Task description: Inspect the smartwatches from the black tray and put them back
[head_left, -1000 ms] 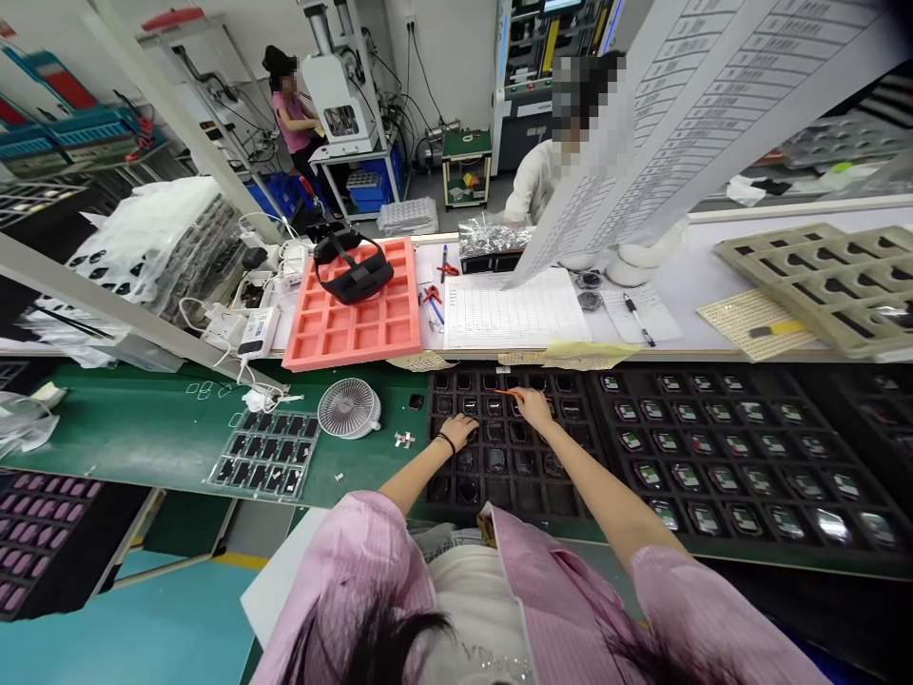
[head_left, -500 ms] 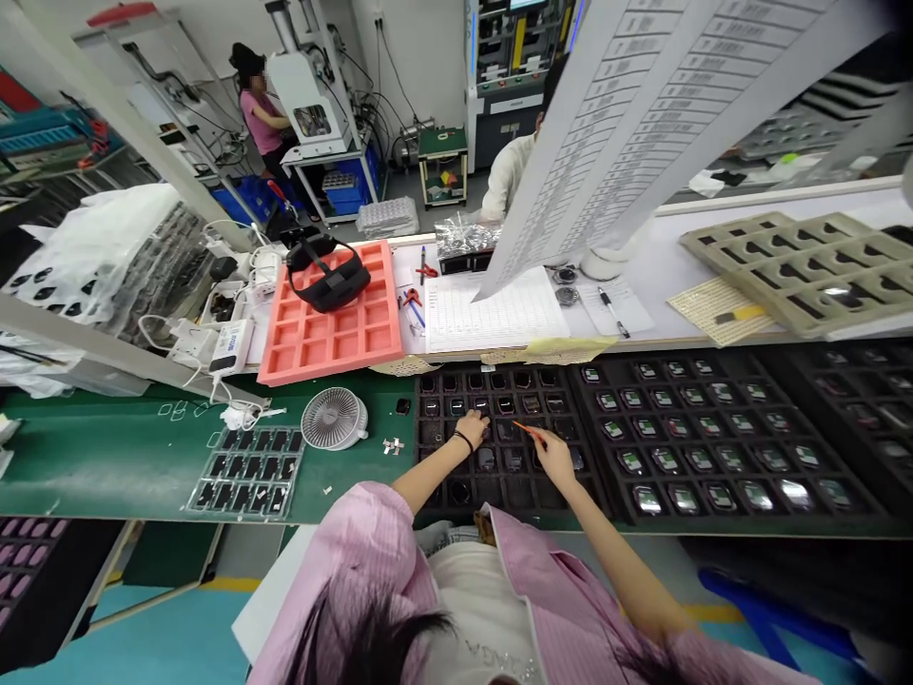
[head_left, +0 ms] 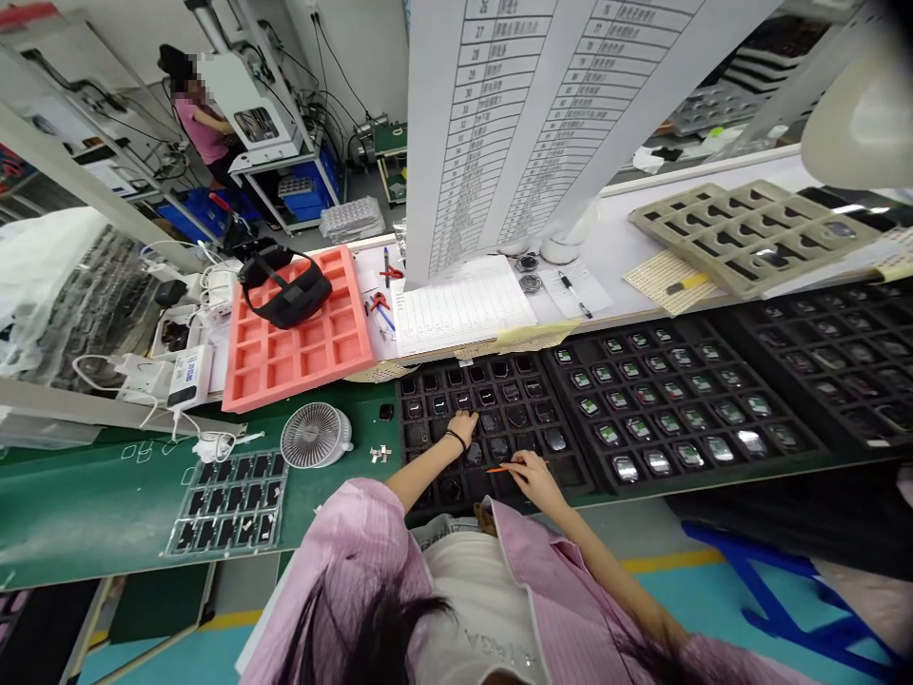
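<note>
My left hand [head_left: 462,428] rests with its fingers on a device in a cell of a black compartment tray [head_left: 563,466], a dark band around its wrist. My right hand [head_left: 534,479] pinches a thin orange stick [head_left: 501,468] above the tray's near cells. Small dark-screened devices sit in many of the cells. Another black tray [head_left: 677,400] to the right carries several devices with green labels and shiny faces. Neither hand touches that tray.
A white desk fan [head_left: 314,435] and a blister sheet of black parts [head_left: 228,504] lie on a green mat. Behind are a salmon foam tray [head_left: 296,328], paper forms, a hanging printed chart [head_left: 542,124] and a beige tray [head_left: 748,238]. A co-worker stands far back left.
My right hand has drawn back from the far cells toward the near side of the tray, with the orange stick still in it. The whole view has swung, shifting the trays leftward.
</note>
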Demonstrator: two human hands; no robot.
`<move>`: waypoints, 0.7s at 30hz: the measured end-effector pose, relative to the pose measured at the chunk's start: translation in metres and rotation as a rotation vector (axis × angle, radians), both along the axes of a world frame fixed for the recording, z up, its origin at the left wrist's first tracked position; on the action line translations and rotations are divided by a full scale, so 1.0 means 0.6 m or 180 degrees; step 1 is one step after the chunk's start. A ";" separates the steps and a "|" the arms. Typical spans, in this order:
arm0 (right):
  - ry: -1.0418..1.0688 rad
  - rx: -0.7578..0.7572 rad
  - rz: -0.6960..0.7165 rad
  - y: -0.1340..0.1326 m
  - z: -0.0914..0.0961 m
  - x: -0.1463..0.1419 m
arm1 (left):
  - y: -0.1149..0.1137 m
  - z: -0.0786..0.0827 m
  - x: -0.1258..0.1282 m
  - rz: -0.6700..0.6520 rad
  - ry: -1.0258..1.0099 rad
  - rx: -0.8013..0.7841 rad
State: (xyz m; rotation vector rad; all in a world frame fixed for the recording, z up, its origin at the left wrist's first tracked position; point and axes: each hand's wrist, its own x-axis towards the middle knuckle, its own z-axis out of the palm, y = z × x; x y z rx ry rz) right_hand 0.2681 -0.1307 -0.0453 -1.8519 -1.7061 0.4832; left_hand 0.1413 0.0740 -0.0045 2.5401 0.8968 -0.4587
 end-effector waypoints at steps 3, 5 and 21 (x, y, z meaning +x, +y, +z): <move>-0.0087 -0.0053 0.0166 0.001 -0.002 -0.020 | 0.008 0.009 0.017 0.0086 -0.0007 -0.0042; -0.0141 -0.0088 0.0218 -0.002 -0.005 -0.030 | 0.011 0.016 0.031 0.0125 -0.0077 -0.0052; -0.0077 -0.0128 0.0075 -0.017 -0.004 -0.051 | -0.011 0.019 0.048 0.0040 -0.0157 -0.0207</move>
